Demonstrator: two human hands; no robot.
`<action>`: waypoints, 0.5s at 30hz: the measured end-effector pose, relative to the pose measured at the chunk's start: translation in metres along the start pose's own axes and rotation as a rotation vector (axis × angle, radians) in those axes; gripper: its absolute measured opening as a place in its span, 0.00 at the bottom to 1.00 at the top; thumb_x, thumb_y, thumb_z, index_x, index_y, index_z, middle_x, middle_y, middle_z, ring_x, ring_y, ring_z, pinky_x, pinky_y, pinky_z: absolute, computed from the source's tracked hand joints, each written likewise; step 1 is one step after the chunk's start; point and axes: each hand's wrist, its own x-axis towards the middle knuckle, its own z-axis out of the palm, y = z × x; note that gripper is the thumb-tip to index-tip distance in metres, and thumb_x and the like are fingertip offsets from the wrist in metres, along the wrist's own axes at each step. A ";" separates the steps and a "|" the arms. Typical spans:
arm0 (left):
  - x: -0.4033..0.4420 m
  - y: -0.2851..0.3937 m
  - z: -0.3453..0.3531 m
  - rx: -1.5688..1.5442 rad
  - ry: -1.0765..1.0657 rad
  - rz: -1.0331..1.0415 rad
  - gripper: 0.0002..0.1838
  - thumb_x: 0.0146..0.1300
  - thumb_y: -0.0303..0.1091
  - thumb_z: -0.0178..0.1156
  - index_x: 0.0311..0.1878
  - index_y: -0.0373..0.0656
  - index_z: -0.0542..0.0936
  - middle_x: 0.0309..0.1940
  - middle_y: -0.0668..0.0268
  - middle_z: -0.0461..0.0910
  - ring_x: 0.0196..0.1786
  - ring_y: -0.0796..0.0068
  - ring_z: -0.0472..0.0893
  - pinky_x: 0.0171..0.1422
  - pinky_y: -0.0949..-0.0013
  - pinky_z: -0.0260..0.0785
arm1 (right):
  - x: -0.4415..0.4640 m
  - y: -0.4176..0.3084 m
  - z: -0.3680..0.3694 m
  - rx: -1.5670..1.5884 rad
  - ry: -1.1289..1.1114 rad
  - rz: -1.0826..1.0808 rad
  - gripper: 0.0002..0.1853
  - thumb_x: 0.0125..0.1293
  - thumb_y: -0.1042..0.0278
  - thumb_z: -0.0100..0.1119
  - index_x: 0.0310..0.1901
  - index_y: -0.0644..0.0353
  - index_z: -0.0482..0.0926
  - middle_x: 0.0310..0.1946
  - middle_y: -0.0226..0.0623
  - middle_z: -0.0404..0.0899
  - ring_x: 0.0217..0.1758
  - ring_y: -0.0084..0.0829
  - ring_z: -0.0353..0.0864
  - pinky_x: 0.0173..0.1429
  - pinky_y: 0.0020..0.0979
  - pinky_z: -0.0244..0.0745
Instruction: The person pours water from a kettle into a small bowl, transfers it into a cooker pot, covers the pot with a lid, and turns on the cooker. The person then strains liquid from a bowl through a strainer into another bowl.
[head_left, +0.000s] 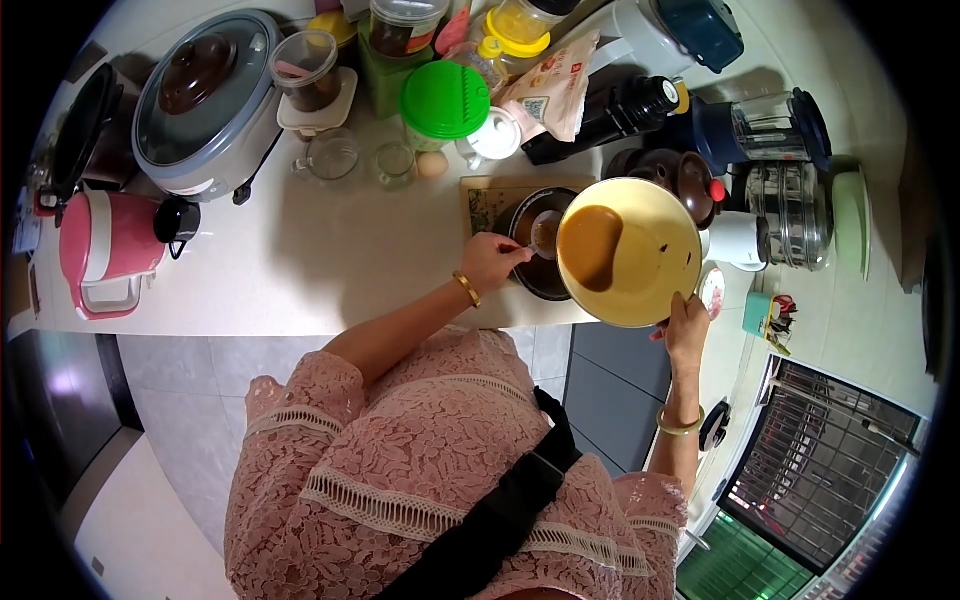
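My left hand (492, 262) is closed on the thin handle of a small strainer or ladle (545, 236), held over a dark round pot (528, 275). The pot stands on a patterned board (480, 205). With my right hand (686, 328) I grip the near rim of a wide cream-yellow bowl (645, 270). This bowl is tilted toward the pot, its brown liquid (590, 245) gathered on the left side. Dark specks lie on its inner right side. The bowl hides the pot's right part.
Behind stand a green-lidded container (445, 100), glass cups (395, 163), an egg (432, 164), a white lidded jar (492, 138) and a black bottle (610, 115). A large cooker (205, 100) and pink kettle (110, 250) are left; a blender (765, 128) is right.
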 end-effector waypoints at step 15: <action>0.002 -0.007 0.004 -0.047 0.013 -0.007 0.14 0.46 0.38 0.64 0.29 0.36 0.80 0.22 0.60 0.79 0.23 0.76 0.75 0.31 0.74 0.67 | 0.002 -0.003 0.004 -0.073 0.025 -0.074 0.16 0.62 0.67 0.40 0.23 0.73 0.67 0.11 0.41 0.70 0.09 0.26 0.69 0.12 0.25 0.65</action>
